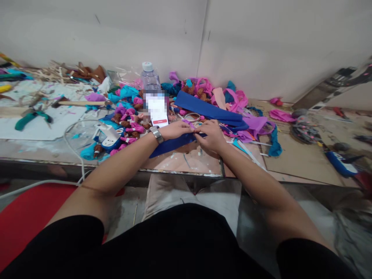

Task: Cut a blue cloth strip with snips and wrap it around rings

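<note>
Both hands meet over the front part of the workbench. My left hand (176,130), with a metal watch on the wrist, pinches a dark blue fabric strip (173,145) near its right end. The strip trails left under the hand to the table edge. My right hand (212,136) is closed at the same end of the strip, fingertips close to the left ones. A bit of purple cloth (188,123) shows by the fingertips. Just behind lie a pale ring (192,117) and a wider folded blue fabric piece (207,107).
Bundled pink, brown and turquoise cloth surrounds a phone (158,110) propped before a water bottle (150,79). A power strip (112,141) with a white cable (83,162) stands left. Farther left are green-handled pliers (33,116) and a hammer (81,103). Cardboard (299,159) lies right.
</note>
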The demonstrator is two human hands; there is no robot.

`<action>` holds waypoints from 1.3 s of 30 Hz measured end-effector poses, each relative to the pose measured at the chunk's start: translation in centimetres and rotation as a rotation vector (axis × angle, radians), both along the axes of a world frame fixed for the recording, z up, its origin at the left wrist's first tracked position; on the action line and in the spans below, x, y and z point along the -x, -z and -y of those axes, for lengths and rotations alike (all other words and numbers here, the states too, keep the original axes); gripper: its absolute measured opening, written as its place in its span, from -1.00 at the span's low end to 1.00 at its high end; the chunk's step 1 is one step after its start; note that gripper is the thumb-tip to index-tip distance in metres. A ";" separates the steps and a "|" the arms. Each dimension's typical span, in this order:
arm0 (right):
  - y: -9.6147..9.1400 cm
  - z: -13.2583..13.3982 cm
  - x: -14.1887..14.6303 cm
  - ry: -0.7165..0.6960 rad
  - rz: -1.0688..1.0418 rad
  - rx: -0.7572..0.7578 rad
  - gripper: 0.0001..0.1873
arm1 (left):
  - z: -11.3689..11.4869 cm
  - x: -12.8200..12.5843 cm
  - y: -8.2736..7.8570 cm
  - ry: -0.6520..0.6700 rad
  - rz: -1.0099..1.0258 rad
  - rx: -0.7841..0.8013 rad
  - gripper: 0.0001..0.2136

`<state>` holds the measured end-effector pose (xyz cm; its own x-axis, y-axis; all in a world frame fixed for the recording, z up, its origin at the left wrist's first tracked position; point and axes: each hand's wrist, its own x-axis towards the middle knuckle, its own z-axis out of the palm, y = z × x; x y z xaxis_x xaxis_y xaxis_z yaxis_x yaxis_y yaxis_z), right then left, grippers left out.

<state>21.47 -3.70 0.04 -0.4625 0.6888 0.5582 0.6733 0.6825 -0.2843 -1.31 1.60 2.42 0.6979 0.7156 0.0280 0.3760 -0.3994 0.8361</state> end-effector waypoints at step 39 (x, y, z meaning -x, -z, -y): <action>-0.9 -0.9 -1.4 0.088 0.226 0.238 -0.82 | 0.1 0.5 -0.3 -0.030 -0.502 -0.605 -0.67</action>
